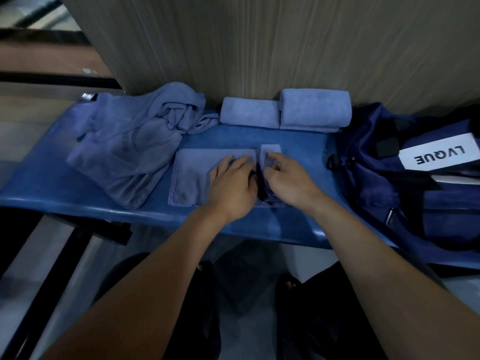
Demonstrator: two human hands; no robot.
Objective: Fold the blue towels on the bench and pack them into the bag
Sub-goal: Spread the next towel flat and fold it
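A blue towel (191,175) lies flat on the blue bench (78,193), its right end rolled up. My left hand (231,188) and my right hand (288,181) both curl round that roll at the towel's right end. Two folded blue towels (249,113) (314,110) sit side by side against the wall behind. A heap of loose blue towels (130,141) lies at the left. The dark blue bag (405,183) with a white "LVQUE" label rests on the bench's right end.
A wood-grain wall (259,48) rises directly behind the bench. Floor and dark rails show at the left. My legs and feet are below the bench's front edge.
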